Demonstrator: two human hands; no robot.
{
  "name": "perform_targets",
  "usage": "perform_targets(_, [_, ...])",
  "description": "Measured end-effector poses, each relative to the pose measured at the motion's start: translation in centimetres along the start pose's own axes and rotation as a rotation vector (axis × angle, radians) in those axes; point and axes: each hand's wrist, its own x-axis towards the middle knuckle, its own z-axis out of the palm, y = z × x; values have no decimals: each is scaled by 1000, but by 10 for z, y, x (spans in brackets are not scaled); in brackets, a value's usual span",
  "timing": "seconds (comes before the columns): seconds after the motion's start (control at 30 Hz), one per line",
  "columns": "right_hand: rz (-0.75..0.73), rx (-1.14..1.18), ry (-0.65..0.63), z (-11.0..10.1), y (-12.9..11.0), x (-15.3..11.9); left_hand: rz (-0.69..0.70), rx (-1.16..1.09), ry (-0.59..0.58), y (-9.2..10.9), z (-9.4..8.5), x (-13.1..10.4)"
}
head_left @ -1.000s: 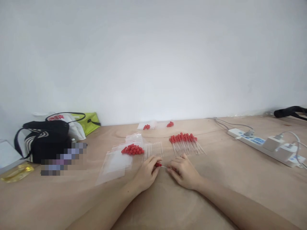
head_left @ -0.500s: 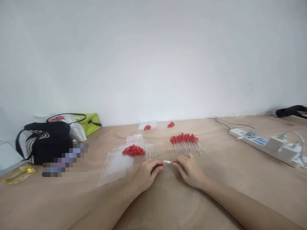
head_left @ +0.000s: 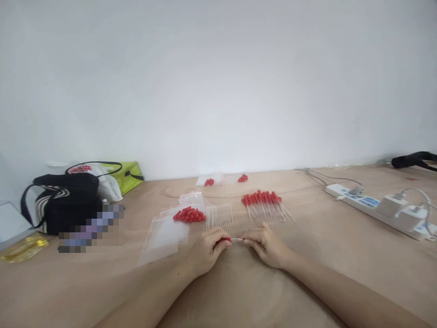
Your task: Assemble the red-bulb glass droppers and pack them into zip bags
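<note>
**Together at the near middle: cap and tube held end to end**

Head view only. Near the worktop's near edge, at its middle, the left hand pinches a red cap in pressed fingertips; the right hand pinches a thin clear tube the same way. The tube's long axis runs left to right, pointing into the cap, both hands equally close. Loose caps, bare tubes and capped tubes lie just beyond.
</note>
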Motion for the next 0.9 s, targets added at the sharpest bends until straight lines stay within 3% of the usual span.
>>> perform_targets(0.13, [-56, -110, -7, -1, 2, 0, 41, 18, -55, -1, -1, 0])
perform_targets(0.47, [-156, -398, 89, 5, -1, 1, 75, 148, -46, -5, 4, -3])
perform_targets(0.9, [-159, -305, 143, 17, -9, 1, 140, 194, 5, -7, 9, -5])
